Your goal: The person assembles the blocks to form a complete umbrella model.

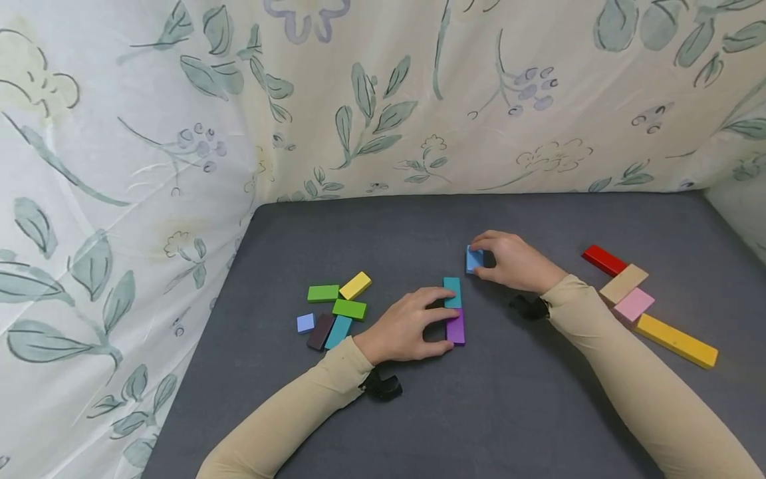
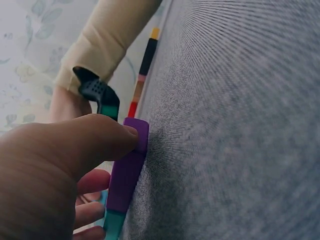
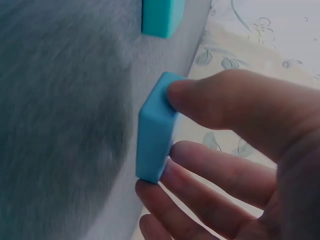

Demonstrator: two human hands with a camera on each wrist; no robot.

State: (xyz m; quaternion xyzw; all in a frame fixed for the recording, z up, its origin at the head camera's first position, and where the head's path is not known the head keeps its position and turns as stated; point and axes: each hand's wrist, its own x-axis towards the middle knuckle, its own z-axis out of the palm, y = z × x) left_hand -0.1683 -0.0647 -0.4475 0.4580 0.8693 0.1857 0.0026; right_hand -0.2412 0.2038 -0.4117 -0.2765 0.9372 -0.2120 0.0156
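My left hand holds a purple block, its thumb at the near end and its fingers near the far end. A teal block lies end to end with the purple one, and a left fingertip touches it. Beyond and to the right, my right hand pinches a light blue block between thumb and fingers. The right wrist view shows the thumb on one end of that blue block, with the fingers at its side and far end. A gap separates it from the teal block.
On the left lie two green blocks, a yellow block, a dark block, another teal block and a small blue block. On the right, red, beige, pink and long yellow blocks form a slanting row.
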